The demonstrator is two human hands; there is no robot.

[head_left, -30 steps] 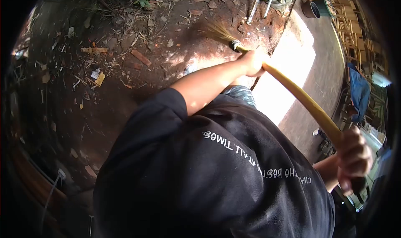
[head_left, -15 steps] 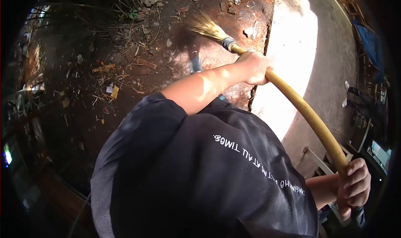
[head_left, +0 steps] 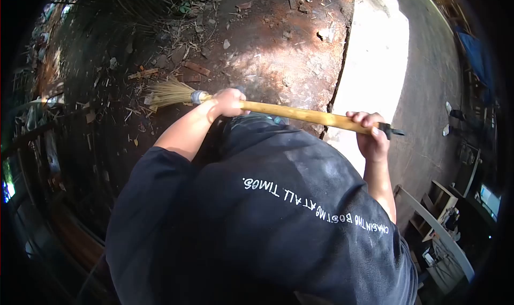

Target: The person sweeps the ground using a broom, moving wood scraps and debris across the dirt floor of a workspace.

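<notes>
A stick broom (head_left: 300, 114) with a yellow wooden handle lies almost level across my body. My left hand (head_left: 227, 101) is closed round the handle just behind the grey binding, close to the bristles (head_left: 168, 94), which point left over the dirt. Near the other end, my right hand (head_left: 370, 127) grips the handle, its thumb and fingers wrapped round it. A dark tip (head_left: 395, 131) sticks out past the right hand. Part of the handle under each hand is hidden.
Reddish dirt ground (head_left: 267, 48) carries wood scraps, dry twigs and a brick-coloured piece (head_left: 196, 68). A sunlit concrete strip (head_left: 375, 58) runs along the right, with a cracked edge. Wooden frames (head_left: 436, 214) stand at lower right, a blue tarp (head_left: 474, 53) at upper right.
The broom has swung from a steep slant to nearly level. Its bristles moved left and down with my left hand; my right hand rose and came inward from the lower right.
</notes>
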